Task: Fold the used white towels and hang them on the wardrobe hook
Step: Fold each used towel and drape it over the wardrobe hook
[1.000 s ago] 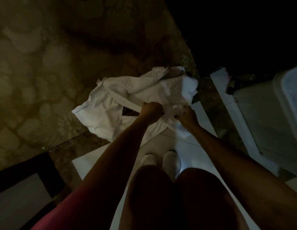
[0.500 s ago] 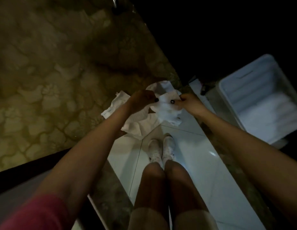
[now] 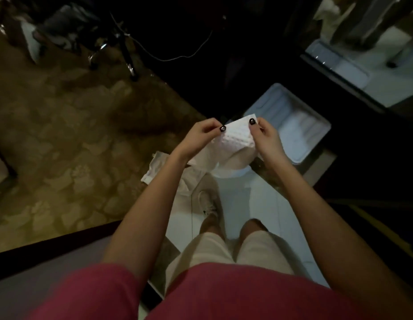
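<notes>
Head cam, looking down, dim light. We see a white towel (image 3: pixel 235 144) held up in front of the body, above a white tiled floor (image 3: pixel 258 204). Its top strip has a waffle weave, small raised squares in rows; lower down the cloth is smoother and sags in a rounded bulge.

Grip: left hand (image 3: pixel 201 135) pinches the top edge at the left, thumb on the near face and the other fingers curled behind. Right hand (image 3: pixel 265 137) does the same at the right corner. Both thumbnails are dark. The hands are close together, w/ a short, nearly taut stretch of edge between them, tilted up toward the right.

More white cloth lies crumpled on the floor under the left wrist, at the carpet edge; we can't tell if it's the same piece.

Surroundings: carpet (image 3: pixel 74 146) at left, brown w/ pale blotchy pattern. Pale plastic bin (image 3: pixel 316 125), rectangular w/ rounded corners and ribbed inside, sits on the floor just beyond the right hand. Thin cable (image 3: pixel 177 57) loops across the dark area at top. One light shoe (image 3: pixel 208 202), light shorts (image 3: pixel 212 248) and a pink shirt (image 3: pixel 224 292) fill the lower frame.
</notes>
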Available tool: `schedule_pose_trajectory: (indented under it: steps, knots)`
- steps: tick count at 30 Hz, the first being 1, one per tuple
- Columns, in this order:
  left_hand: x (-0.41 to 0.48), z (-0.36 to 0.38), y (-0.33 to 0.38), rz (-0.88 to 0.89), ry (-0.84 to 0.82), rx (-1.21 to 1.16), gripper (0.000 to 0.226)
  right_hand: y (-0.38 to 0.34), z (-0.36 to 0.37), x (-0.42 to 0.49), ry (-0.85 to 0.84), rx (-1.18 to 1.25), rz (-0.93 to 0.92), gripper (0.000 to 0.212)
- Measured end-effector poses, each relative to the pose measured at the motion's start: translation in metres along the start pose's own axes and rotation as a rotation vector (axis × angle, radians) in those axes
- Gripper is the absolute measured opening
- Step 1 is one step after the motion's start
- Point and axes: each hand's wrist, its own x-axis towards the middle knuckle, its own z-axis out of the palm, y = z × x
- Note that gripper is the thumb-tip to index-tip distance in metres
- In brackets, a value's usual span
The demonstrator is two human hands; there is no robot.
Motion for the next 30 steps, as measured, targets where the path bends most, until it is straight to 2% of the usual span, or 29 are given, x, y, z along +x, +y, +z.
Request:
schedule_pose_trajectory:
  steps: [4,7,10,14,19,23,27,30]
  knots:
    - [-0.022,0.042,0.012,-0.058,-0.073,0.086,0.017,-0.012,-0.051,-0.057,0.134,0.125,-0.067,0.024]
    - [-0.044,0.088,0.031,-0.056,-0.181,0.163,0.029,-0.007,-0.108,-0.109,0.218,0.112,-0.118,0.028]
    - [-0.069,0.142,0.061,0.032,-0.296,0.205,0.038,0.009,-0.172,-0.165,0.297,0.094,-0.163,0.034]
    - [-0.095,0.216,0.107,0.174,-0.388,0.303,0.031,0.030,-0.250,-0.244,0.458,0.087,-0.154,0.029]
    - [-0.113,0.298,0.170,0.379,-0.483,0.504,0.035,0.043,-0.323,-0.339,0.624,0.048,-0.165,0.033]
    - [-0.126,0.351,0.211,0.506,-0.591,0.580,0.027,0.040,-0.371,-0.393,0.730,0.024,-0.197,0.037]
    - [-0.139,0.393,0.236,0.603,-0.672,0.559,0.026,0.045,-0.408,-0.424,0.807,-0.005,-0.228,0.032]
    - [-0.149,0.421,0.250,0.614,-0.742,0.419,0.024,0.057,-0.426,-0.444,0.879,-0.035,-0.170,0.029]
